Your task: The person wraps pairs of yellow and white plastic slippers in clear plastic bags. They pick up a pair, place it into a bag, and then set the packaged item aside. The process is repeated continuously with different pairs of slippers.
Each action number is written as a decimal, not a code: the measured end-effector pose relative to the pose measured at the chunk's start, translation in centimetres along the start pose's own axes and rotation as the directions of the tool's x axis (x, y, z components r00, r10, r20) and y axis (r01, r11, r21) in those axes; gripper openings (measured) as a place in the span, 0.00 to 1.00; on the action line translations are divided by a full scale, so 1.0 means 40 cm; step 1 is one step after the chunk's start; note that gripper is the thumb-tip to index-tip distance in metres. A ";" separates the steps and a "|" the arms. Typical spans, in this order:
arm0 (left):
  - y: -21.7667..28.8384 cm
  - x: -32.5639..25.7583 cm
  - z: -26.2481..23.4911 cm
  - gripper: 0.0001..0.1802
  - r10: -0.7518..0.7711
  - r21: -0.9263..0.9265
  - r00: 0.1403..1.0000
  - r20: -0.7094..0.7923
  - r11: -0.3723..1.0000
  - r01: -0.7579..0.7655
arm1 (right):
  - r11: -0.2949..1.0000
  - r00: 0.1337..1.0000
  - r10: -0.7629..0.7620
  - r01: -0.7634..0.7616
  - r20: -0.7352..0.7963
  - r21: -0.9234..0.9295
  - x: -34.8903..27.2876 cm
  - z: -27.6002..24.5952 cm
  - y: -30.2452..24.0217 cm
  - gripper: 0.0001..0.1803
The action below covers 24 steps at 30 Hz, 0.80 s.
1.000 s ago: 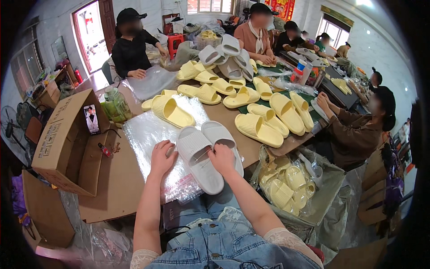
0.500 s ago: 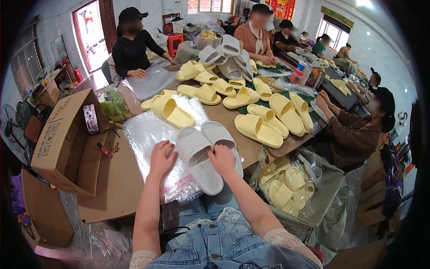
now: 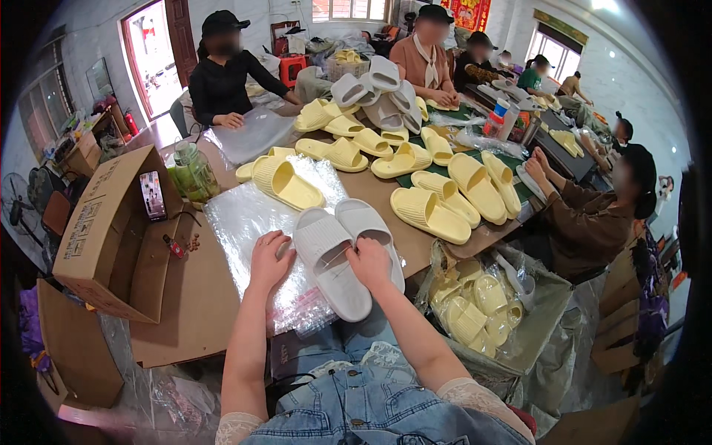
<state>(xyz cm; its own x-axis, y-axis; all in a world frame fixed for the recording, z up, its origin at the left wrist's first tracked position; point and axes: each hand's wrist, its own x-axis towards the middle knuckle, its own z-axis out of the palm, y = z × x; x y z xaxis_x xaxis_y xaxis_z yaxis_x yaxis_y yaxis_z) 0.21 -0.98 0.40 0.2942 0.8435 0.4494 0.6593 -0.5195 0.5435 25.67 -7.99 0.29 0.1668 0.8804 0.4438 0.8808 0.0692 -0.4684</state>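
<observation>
A pair of light grey slippers [image 3: 345,294] is held side by side, tilted, at the near edge of the table. Gripping them is my right hand [image 3: 369,261], its fingers tucked into the foot opening where the two meet. A thin pale strand shows by those fingertips. To their left, my left hand [image 3: 271,259] rests with fingers apart on a stack of clear plastic bags [image 3: 241,222], close to the slippers and holding nothing. Just beyond, a yellow slipper [image 3: 285,182] lies on the bags' far part.
Yellow slippers [image 3: 430,215] and a grey heap [image 3: 382,111] cover the far table. At left stands an open cardboard box [image 3: 96,230] with a phone [image 3: 153,196], beside a green-filled jar [image 3: 193,174]. A lined bin [image 3: 545,319] holds bagged slippers at right. Co-workers sit around the table.
</observation>
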 end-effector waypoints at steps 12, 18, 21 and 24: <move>-0.013 0.001 0.008 0.18 0.034 -0.008 0.998 -0.045 0.999 -0.034 | 1.000 1.000 -0.005 0.006 -0.012 0.024 -0.002 0.004 0.003 0.18; -0.008 0.001 0.006 0.18 0.028 -0.005 0.999 -0.037 1.000 -0.028 | 1.000 1.000 -0.001 0.001 -0.011 0.024 -0.001 0.004 0.001 0.18; -0.013 0.000 0.005 0.18 0.029 0.007 0.999 -0.038 1.000 -0.029 | 1.000 1.000 -0.015 0.015 -0.026 0.024 -0.002 0.003 -0.001 0.19; -0.006 0.001 0.007 0.18 0.008 -0.011 1.000 -0.013 1.000 -0.008 | 0.999 1.000 0.002 -0.001 -0.024 0.038 -0.004 -0.004 0.006 0.18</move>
<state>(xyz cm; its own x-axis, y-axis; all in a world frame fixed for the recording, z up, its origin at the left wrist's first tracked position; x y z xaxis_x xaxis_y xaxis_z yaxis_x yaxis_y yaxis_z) 0.25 -0.79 0.09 0.2905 0.8377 0.4624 0.6491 -0.5276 0.5480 25.92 -8.19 0.22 0.1791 0.8693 0.4606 0.8632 0.0857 -0.4975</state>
